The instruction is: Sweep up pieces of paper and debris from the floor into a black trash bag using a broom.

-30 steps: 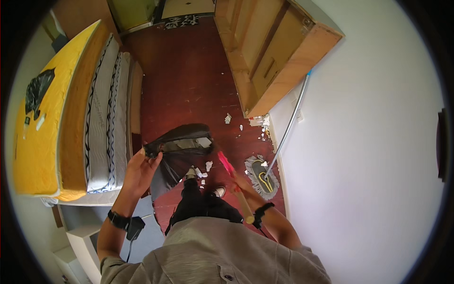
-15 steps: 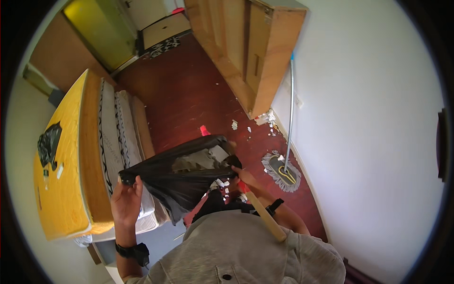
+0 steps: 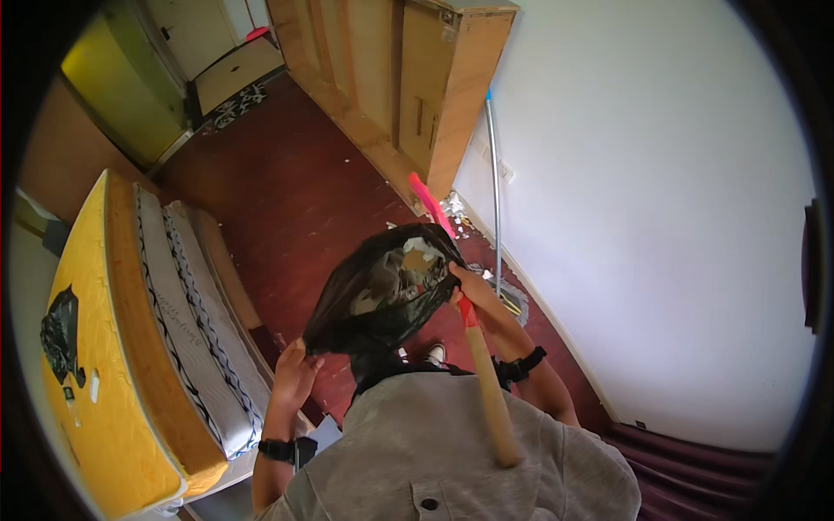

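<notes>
Between my hands a black plastic bin bag (image 3: 347,286) is spread, its mouth facing up, with pale scraps and crumpled rubbish inside. At the bag's left corner, my left hand (image 3: 295,369) pinches the rim. My right hand (image 3: 473,285) grips the opposite edge. Also in the right hand is a long tool, probably a hand brush, with a wooden handle (image 3: 492,395) and a red neck; the handle lies against my shirt. Beyond the bag, a pinkish-red end (image 3: 430,204) lines up with it; the stretch between is hidden by the bag and hand.
A dust mop (image 3: 495,191) leans on the white wall at right. Debris (image 3: 456,208) lies by the upturned wooden furniture (image 3: 473,113). At left, stacked mattresses (image 3: 187,321) sit beside a yellow-covered one (image 3: 82,295) carrying a black plastic bag (image 3: 61,334).
My left hand has come inward and lower with its corner of the bag. The bag's mouth is rounder and shows more rubbish. The view has turned, and the tool's red end shows more.
</notes>
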### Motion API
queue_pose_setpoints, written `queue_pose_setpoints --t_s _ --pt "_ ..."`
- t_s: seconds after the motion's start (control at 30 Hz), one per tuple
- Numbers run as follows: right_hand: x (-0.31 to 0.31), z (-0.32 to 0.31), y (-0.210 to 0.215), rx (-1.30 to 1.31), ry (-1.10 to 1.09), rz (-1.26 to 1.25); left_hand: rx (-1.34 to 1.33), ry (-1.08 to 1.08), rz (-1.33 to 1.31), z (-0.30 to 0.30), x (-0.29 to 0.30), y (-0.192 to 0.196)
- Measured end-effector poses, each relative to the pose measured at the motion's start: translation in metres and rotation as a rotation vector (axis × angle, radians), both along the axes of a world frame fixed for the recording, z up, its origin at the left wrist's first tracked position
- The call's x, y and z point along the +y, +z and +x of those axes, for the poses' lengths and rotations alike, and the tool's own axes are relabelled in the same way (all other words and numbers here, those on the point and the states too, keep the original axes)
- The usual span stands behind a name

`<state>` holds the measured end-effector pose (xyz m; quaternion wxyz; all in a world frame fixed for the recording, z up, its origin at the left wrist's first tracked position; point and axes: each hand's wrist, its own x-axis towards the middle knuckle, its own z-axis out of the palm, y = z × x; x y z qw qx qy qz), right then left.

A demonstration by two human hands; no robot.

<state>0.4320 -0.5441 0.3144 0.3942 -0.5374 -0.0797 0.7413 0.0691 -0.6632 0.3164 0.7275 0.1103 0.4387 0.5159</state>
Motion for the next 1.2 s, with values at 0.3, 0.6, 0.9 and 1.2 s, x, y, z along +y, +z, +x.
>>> queue_pose_setpoints --t_s 0.3,0.6,0.9,1.2 --pt "0.001 0.008 0.026 0.29 0.172 -0.236 0.454 -0.186 0.196 0.058 0.089 -0.041" --pt "-0.033 -0.098 0.042 -0.282 0.492 -0.029 1.041 -0.257 1.188 0.112 0.114 -0.053" --pt "-0.002 -0.148 0.036 -0.052 0.627 -0.215 1.231 0.018 0.936 0.07 0.106 -0.116" --pt "0.04 -0.158 -0.021 0.271 1.081 -0.298 1.083 0.308 -0.094 0.07 -0.004 -0.151"
